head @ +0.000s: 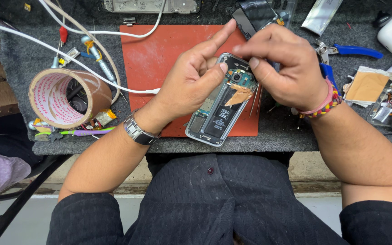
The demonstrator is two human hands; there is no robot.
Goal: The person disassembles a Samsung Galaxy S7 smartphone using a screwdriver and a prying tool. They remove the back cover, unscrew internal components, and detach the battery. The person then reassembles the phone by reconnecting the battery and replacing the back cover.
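Both forearms reach forward. The left hand (191, 77) is half curled with its index finger straight; the right hand (281, 61) pinches with fingertips bent down.

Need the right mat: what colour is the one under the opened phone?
Orange-red mat, head view.

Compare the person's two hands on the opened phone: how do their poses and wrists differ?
The left hand presses its thumb on the opened phone with the index finger stretched out; the right hand curls its fingertips down onto the phone's top edge. The left wrist wears a metal watch; the right wrist wears coloured thread bands. Both hands are bare and touch the phone's upper end, over the red mat.
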